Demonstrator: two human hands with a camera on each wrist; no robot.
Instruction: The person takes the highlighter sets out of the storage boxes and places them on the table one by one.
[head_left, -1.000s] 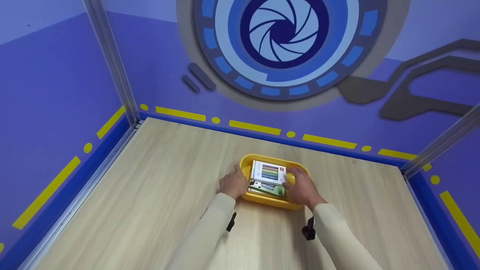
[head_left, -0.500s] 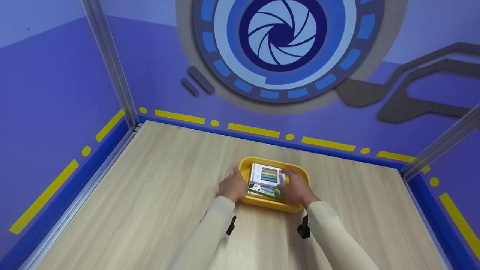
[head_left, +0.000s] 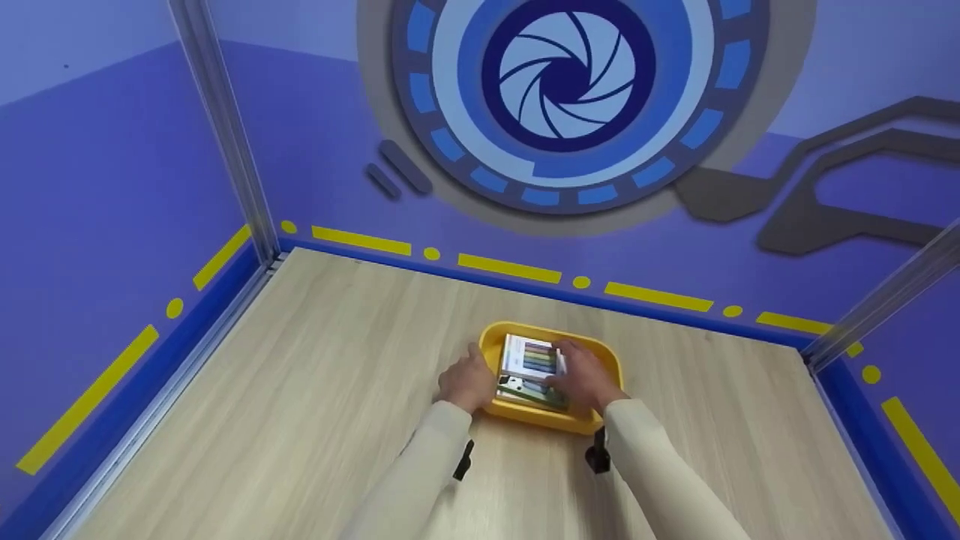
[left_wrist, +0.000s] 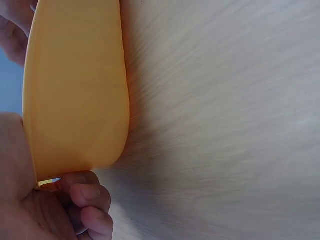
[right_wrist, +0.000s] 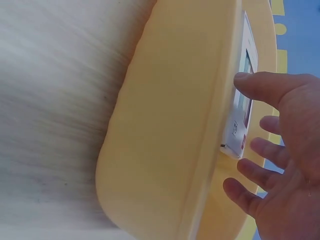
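Observation:
A yellow plastic tub stands on the wooden table. Inside it lies a flat white box with striped coloured sticks on its face, overlapping a green flat item with a panda picture. My left hand grips the tub's left end, its fingers curled against the outside below the rim. Over the box's right end is my right hand. Its thumb reaches the box's near side, while the other fingers spread loosely past the box's end inside the tub. That hand covers part of the box in the head view.
Wood-grain tabletop surrounds the tub. A blue-purple printed back wall rises behind, and metal posts mark the corners. Side walls enclose the table left and right.
My right hand has shifted left, further over the white box's right end. My left hand keeps its grip on the tub, and the box stays in place in it.

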